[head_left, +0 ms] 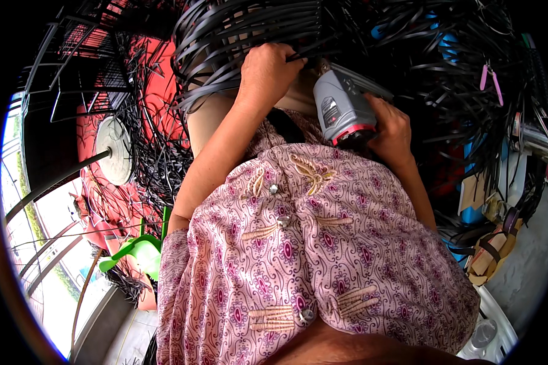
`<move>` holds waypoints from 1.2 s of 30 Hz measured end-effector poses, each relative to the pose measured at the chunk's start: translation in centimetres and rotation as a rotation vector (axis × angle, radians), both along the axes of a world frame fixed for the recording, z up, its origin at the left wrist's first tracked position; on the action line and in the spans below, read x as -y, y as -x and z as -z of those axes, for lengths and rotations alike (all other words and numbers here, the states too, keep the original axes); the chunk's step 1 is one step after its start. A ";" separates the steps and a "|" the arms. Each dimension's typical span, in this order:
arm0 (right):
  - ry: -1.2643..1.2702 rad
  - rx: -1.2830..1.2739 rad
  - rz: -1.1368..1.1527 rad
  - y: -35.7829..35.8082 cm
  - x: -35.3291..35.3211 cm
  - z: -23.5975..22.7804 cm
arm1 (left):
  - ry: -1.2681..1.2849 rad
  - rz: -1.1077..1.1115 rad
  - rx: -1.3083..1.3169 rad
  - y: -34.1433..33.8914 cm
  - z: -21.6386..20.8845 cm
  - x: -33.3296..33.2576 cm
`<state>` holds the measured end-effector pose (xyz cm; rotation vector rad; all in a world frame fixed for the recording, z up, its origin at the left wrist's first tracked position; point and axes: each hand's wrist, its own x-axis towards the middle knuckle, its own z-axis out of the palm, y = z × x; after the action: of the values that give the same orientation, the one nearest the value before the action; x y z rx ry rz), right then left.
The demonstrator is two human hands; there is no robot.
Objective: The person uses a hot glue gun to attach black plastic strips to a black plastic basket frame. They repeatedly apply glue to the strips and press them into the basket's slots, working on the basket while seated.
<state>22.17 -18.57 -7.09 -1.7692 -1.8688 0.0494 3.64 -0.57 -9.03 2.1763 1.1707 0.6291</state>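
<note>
Grey power tool (342, 108) with red collar sits above the lap, clamped in the right hand (391, 131), nose against black woven strips (249, 27). Left hand (266, 72) closed on those strips beside it.

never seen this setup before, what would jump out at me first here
The grey power tool with a red collar, gripped in the right hand at upper centre, stands out first. Just left of it, the left hand grips black strips that tangle across the whole top. Below, a pink patterned garment fills the foreground.
</note>
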 end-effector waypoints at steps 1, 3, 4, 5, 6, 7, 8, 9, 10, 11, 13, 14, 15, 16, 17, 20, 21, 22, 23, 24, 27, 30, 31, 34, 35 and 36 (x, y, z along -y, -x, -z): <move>-0.017 -0.006 0.002 0.2 -0.1 0.0 | -0.015 0.005 0.013 0.0 0.1 0.0; -0.048 -0.019 0.008 0.5 -0.1 0.2 | -0.044 0.019 0.040 -0.1 0.2 0.1; -0.036 -0.037 0.010 0.5 0.0 0.4 | -0.034 0.033 0.016 -0.1 0.1 0.1; -0.025 -0.053 0.011 0.4 0.0 0.6 | -0.025 0.046 -0.007 0.0 -0.2 -0.1; -0.014 -0.069 0.011 0.4 0.1 0.8 | -0.017 0.060 -0.029 0.3 -0.4 -0.3; 0.030 -0.151 0.040 0.3 0.5 1.0 | 0.013 0.077 -0.009 0.8 -0.6 -0.2; 0.073 -0.236 0.066 -0.1 1.2 1.3 | 0.041 0.091 0.007 1.8 -0.9 0.1; 0.110 -0.321 0.099 -0.5 1.7 1.6 | 0.065 0.113 0.023 2.6 -1.3 0.2; 0.070 -0.463 0.092 -0.7 2.1 1.9 | 0.029 0.137 0.062 3.9 -2.0 0.7; 0.055 -0.647 0.169 -0.3 2.6 1.9 | 0.064 0.117 0.071 4.7 -3.3 1.2; 0.078 -0.640 0.298 -0.6 3.6 2.1 | -0.210 0.111 0.214 6.0 -3.2 1.0; 0.087 -0.596 0.306 -1.2 3.9 2.3 | -0.211 0.086 0.283 6.5 -3.6 1.3; 0.096 -0.552 0.313 -1.9 4.1 2.8 | 0.190 -0.028 0.445 6.6 -4.4 2.4; 0.105 -0.508 0.320 -2.3 4.2 3.0 | 0.336 -0.001 0.500 6.8 -4.8 2.6; 0.095 -0.531 0.337 -2.2 4.3 2.8 | 0.478 0.024 0.551 7.1 -5.2 2.7; 0.107 -0.538 0.372 -2.1 4.5 2.1 | 0.624 0.263 0.961 7.4 -3.1 2.3; 0.111 -0.525 0.379 -2.0 4.3 1.9 | 0.684 0.390 1.048 7.8 -2.9 1.8; 0.115 -0.513 0.384 -1.7 4.4 1.6 | 0.757 0.316 1.102 7.6 -2.8 1.8; 0.124 -0.501 0.391 -1.3 4.5 1.2 | 0.835 0.238 1.154 7.3 -2.7 1.9; 0.128 -0.531 0.398 -1.1 4.4 1.3 | 0.922 0.179 1.237 7.2 -2.2 1.6; 0.120 -0.503 0.380 -1.1 4.6 1.7 | 0.846 0.174 1.281 6.9 -1.1 1.4; 0.096 -0.512 0.332 -0.9 4.7 2.0 | 0.862 0.174 1.467 6.9 -1.5 1.4; 0.102 -0.515 0.345 -0.8 4.8 2.1 | 0.828 0.127 1.492 6.7 -1.6 1.2; 0.094 -0.532 0.379 -0.5 4.7 2.1 | 0.753 -0.027 1.367 6.6 -3.0 1.2; 0.095 -0.537 0.382 -0.6 4.9 2.1 | 0.707 0.017 1.290 6.8 -2.7 1.0; 0.095 -0.541 0.386 -0.7 4.9 2.1 | 0.726 -0.020 1.282 7.0 -2.6 0.9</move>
<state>22.82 -23.46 -9.20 -1.9110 -1.1468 0.4312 -3.33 -1.45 -6.46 0.8036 0.5272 1.1171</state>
